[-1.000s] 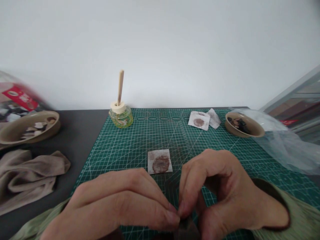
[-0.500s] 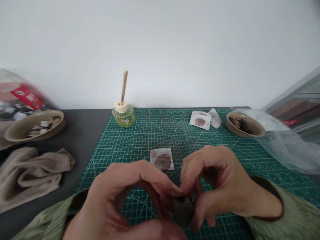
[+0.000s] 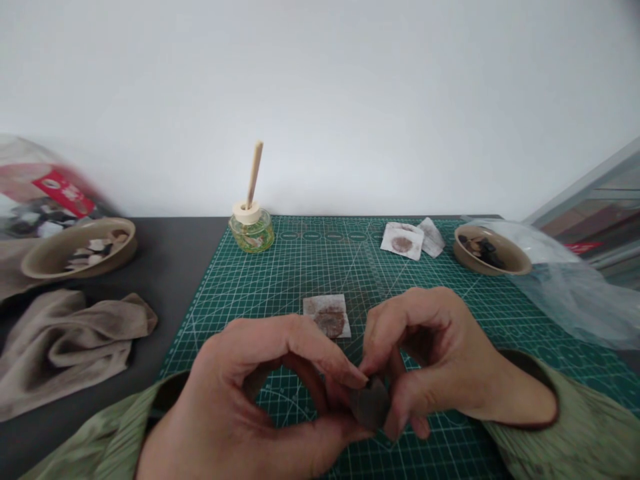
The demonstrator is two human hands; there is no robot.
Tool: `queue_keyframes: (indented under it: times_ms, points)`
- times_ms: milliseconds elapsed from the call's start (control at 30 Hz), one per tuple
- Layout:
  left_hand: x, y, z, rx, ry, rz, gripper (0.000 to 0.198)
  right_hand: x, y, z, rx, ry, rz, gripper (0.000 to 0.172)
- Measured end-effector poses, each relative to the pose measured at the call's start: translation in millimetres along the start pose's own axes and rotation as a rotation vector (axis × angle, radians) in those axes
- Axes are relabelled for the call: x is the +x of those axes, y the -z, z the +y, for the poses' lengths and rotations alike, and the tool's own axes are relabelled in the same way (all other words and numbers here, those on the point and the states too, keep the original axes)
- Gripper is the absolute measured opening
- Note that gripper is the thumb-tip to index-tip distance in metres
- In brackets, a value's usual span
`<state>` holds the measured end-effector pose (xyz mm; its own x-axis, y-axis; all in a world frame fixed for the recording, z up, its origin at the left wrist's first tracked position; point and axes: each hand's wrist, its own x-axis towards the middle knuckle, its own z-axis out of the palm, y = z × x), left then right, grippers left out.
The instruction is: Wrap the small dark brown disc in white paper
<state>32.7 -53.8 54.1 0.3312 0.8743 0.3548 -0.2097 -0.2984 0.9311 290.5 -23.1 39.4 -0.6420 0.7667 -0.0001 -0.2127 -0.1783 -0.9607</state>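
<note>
A small dark grey-brown piece [image 3: 371, 405], like a stone, is held low over the green cutting mat [image 3: 240, 287]. My left hand [image 3: 250, 387] pinches it from the left between thumb and fingers. From the other side my right hand [image 3: 430, 360] grips it too, its index fingertip at the upper edge beside the left one. Fingertips cover part of the piece. Just beyond the hands lies a white paper square [image 3: 325, 305] with a brown, dirty smudge; my left index finger overlaps its lower edge in view.
A glass diffuser bottle [image 3: 253, 230] with a wooden stick stands at the back. Stained papers [image 3: 403, 240] lie back right, beside a bowl [image 3: 493, 267] of dark pieces and a clear plastic bag [image 3: 575, 287]. At left are a bowl [image 3: 55, 267] of light pieces, a cloth [image 3: 90, 333] and a filled bag [image 3: 40, 200].
My left thumb has risen to press the piece's lower side. The piece has turned and sits slightly higher, showing more of its face. The view has shifted slightly.
</note>
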Motion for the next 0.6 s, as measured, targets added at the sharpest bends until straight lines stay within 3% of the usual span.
queue_keyframes:
  times_ms: [200, 367, 600]
  points:
    - [4.0, -0.9, 1.0, 0.045, -0.021, -0.01, 0.033, -0.8, 1.9, -0.1, 0.012, 0.007, -0.003, 0.041]
    - [2.9, 1.4, 0.3, 0.041, -0.028, -0.012, 0.034, 0.3, 1.1, -0.4, -0.016, 0.015, 0.004, 0.045]
    - [3.9, 2.2, 6.0, 0.015, 0.13, -0.015, 0.023, 1.0, -0.5, -2.5, -0.078, 0.031, 0.029, 0.043]
